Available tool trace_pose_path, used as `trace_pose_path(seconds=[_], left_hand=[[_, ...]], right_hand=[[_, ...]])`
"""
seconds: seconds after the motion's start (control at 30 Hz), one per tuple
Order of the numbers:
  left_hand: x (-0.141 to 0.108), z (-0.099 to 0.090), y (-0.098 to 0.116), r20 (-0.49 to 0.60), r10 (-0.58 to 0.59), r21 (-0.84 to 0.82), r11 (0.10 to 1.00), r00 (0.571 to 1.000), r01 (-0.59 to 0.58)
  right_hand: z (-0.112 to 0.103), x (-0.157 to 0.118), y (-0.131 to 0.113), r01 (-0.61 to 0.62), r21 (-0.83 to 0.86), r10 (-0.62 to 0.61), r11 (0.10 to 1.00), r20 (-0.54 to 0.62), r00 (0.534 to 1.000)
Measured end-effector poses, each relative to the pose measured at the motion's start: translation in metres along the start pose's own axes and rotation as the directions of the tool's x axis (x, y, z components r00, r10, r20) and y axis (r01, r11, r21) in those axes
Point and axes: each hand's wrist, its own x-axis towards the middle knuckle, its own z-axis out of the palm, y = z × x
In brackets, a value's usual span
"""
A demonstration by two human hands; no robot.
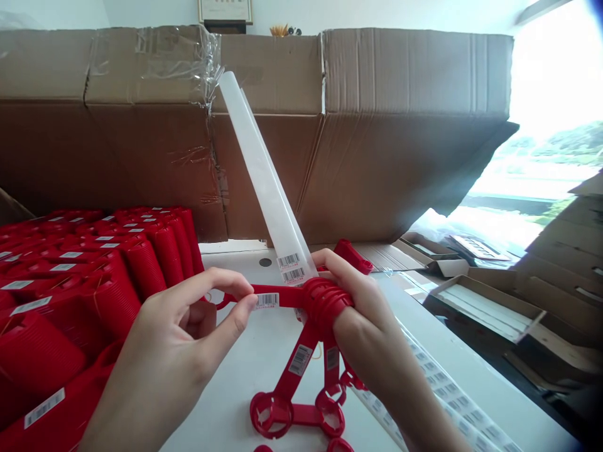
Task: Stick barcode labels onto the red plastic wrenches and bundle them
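Observation:
Thumb and forefinger of my left hand (202,333) pinch a flat red plastic strap (287,296) at the edge of its white barcode label (267,301). My right hand (365,307) is closed around a cluster of red plastic rings (326,302) at the strap's other end. It also grips a long white label strip (264,169) that slants up and away, with barcode stickers (291,267) near its lower end. More labelled red straps (298,361) with ring ends (272,415) hang or lie below the right hand. Its fingertips are partly hidden.
Bundled red straps (160,251) with barcode labels are stacked at left. A large cardboard box (268,75) spans the back. Sheets of barcode stickers (447,389) lie on the white table (475,351) at right, and open cartons (490,301) stand beyond. Another red bundle (351,256) sits behind my right hand.

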Motion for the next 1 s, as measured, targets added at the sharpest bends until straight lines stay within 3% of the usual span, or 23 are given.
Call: trace_pose_path(seconds=[0.17,0.47,0.83,1.0], left_hand=[[0.0,0.0,0.001,0.019,-0.078,-0.008,0.997,0.997,0.078],[0.004,0.001,-0.002,0.03,-0.116,0.037,0.993,0.993,0.115],[0.006,0.003,-0.003,0.043,-0.044,0.061,0.997,0.998,0.041],[0.013,0.007,-0.006,-0.031,-0.033,0.164,0.986,0.999,0.038]], right_hand=[[0.0,0.0,0.001,0.016,-0.01,-0.016,1.0,0.008,1.0],[0.0,-0.001,0.003,0.018,-0.02,-0.018,1.0,0.009,1.0],[0.0,-0.004,0.003,0.035,-0.042,-0.036,0.998,-0.013,0.999],[0.002,-0.003,0.004,0.049,-0.03,-0.049,0.998,-0.016,0.999]])
